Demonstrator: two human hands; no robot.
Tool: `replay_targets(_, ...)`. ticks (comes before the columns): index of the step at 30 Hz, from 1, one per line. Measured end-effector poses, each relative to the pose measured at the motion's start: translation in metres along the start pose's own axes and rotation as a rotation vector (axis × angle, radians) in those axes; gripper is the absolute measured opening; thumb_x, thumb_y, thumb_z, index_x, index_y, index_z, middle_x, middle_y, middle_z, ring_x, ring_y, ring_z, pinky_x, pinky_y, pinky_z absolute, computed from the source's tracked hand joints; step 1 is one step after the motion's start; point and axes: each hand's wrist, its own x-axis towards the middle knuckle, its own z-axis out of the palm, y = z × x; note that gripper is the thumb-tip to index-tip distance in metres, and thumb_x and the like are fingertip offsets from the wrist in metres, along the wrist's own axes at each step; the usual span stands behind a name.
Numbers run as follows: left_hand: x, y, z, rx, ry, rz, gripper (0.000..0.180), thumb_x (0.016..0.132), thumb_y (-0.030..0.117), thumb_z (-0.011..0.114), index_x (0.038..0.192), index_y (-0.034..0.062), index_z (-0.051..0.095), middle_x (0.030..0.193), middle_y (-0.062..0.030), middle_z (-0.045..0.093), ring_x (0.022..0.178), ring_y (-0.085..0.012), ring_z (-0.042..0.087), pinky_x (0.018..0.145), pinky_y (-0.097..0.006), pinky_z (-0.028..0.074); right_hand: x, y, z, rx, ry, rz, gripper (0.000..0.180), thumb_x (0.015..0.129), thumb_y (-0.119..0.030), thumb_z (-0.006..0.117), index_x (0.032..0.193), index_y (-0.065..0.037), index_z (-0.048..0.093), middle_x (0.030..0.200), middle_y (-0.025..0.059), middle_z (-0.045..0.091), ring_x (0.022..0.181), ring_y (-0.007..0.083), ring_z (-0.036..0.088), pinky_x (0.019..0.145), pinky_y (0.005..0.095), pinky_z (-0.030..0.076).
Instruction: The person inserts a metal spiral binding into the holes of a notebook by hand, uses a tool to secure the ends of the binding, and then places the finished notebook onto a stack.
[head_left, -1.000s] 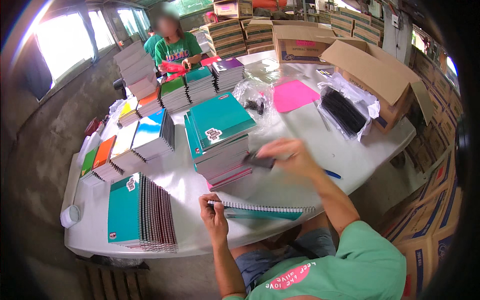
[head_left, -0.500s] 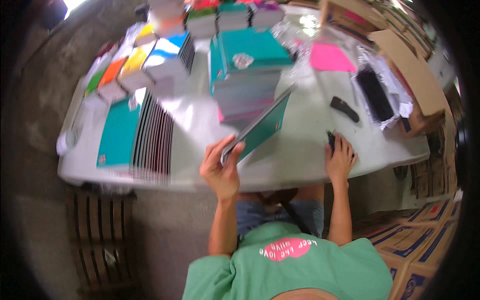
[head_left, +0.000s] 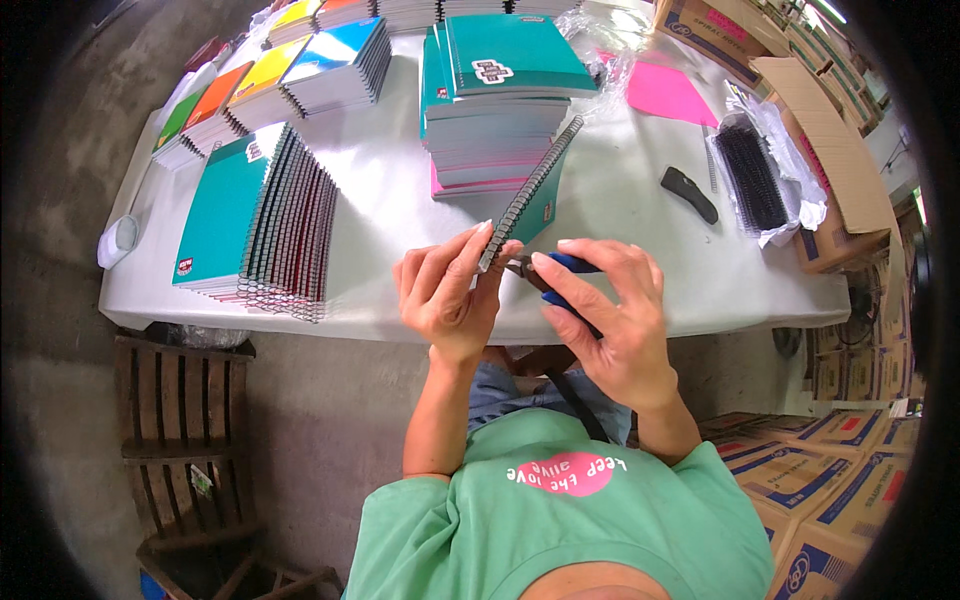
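Note:
My left hand (head_left: pixel 450 290) grips the near end of a teal spiral notebook (head_left: pixel 545 205), which stands on edge with its black coil (head_left: pixel 535 185) facing up. My right hand (head_left: pixel 620 310) is closed around blue-handled pliers (head_left: pixel 572 263). Their dark jaws point at the coil's near end, close by my left fingertips; whether they touch the wire I cannot tell. Left of my hands lies a stack of bound teal notebooks (head_left: pixel 225 215), coils turned right. Beyond them rises a tall pile of teal-covered books (head_left: pixel 515 60), pink showing at its base.
Orange (head_left: pixel 217 95), yellow, blue and green notebook stacks line the far left. At right lie a dark curved tool (head_left: pixel 690 193), a pink sheet (head_left: pixel 665 95), black coils (head_left: pixel 750 180) in white wrapping and an open carton (head_left: pixel 830 150). A slatted wooden chair (head_left: pixel 185 420) stands lower left.
My right hand has lifted the pliers off the table and brought them left to the notebook's coil. The notebook stays in my left hand, turned slightly more upright.

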Motion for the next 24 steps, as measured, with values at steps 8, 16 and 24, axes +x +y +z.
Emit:
replay_targets(8,-0.008,0.005,0.002,0.072,0.002,0.073,0.040,0.055,0.001,0.081,0.093,0.0109,0.072,0.083,-0.0001,0.070,0.068,-0.0112,0.056,0.061,-0.024,0.037,-0.004,0.004,-0.005,0.196,-0.183,0.108,0.031,0.086,-0.028,0.063,0.115,-0.016,0.063,0.101,0.0018,0.061,0.088,0.0181,0.058,0.075,0.0336,0.044)
replay_targets(16,-0.013,-0.001,0.007,-0.003,0.028,0.147,0.040,0.063,-0.003,0.075,0.102,0.0054,0.068,0.088,-0.0027,0.070,0.065,-0.0109,0.050,0.057,-0.024,0.036,-0.014,0.016,0.003,1.231,-0.451,0.670,0.033,0.094,-0.027,0.051,0.119,-0.006,0.055,0.095,0.0107,0.061,0.083,0.0225,0.060,0.071,0.0321,0.048)
replay_targets(24,0.003,-0.004,-0.016,-0.565,0.239,-0.545,0.059,0.092,0.008,0.056,0.142,0.0069,0.025,0.083,-0.0058,0.060,0.074,-0.0060,0.057,0.068,-0.020,0.048,-0.082,0.117,0.022,-0.336,-0.261,0.302,0.038,0.084,-0.024,0.061,0.122,-0.016,0.057,0.112,0.0111,0.051,0.108,0.0281,0.049,0.096,0.0515,0.030)
